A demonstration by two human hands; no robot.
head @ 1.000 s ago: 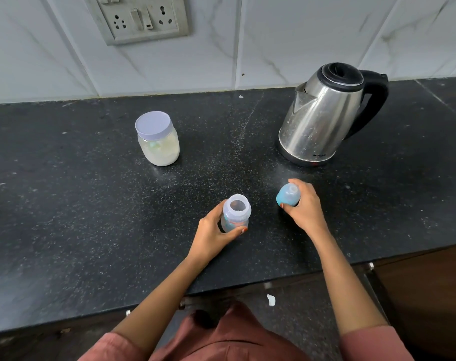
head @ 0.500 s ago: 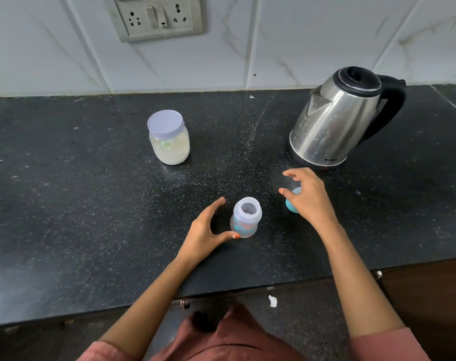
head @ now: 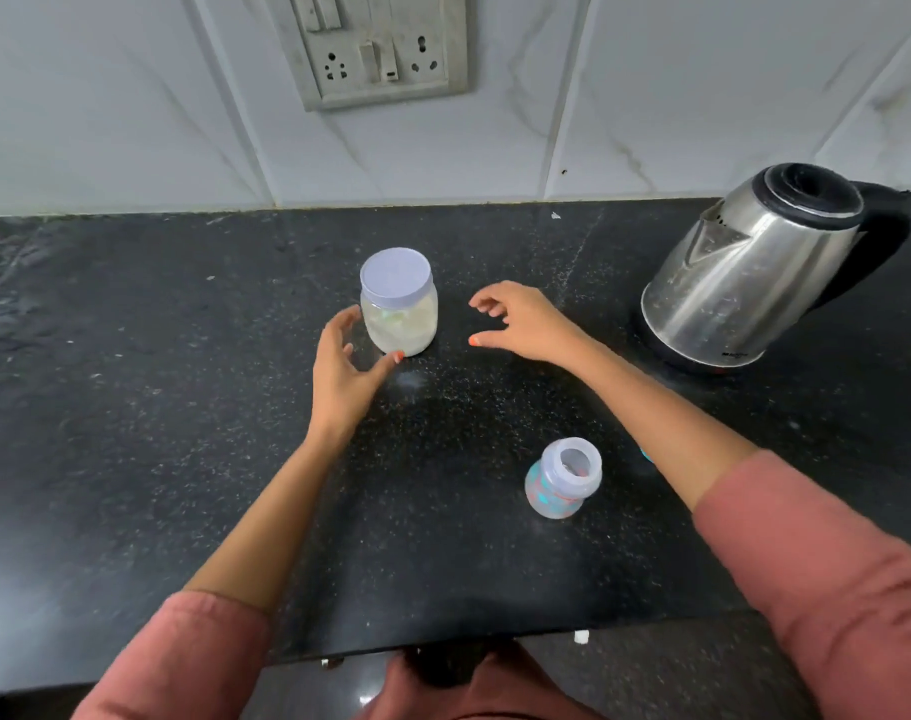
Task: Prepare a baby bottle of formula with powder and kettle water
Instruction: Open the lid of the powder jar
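Left hand (head: 345, 358) and right hand (head: 522, 324), both spread empty, flank the powder jar (head: 409, 330) (lid (head: 395, 275) on)

Your kettle (head: 744, 298): glossy steel, water-spotted. Your powder jar (head: 401, 324), baby bottle (head: 562, 480): translucent plastic. Your countertop (head: 183, 407): polished speckled stone.

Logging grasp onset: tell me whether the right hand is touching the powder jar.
Apart. The head view shows a strip of bare black counter between the right hand and the powder jar; the hands hold nothing.
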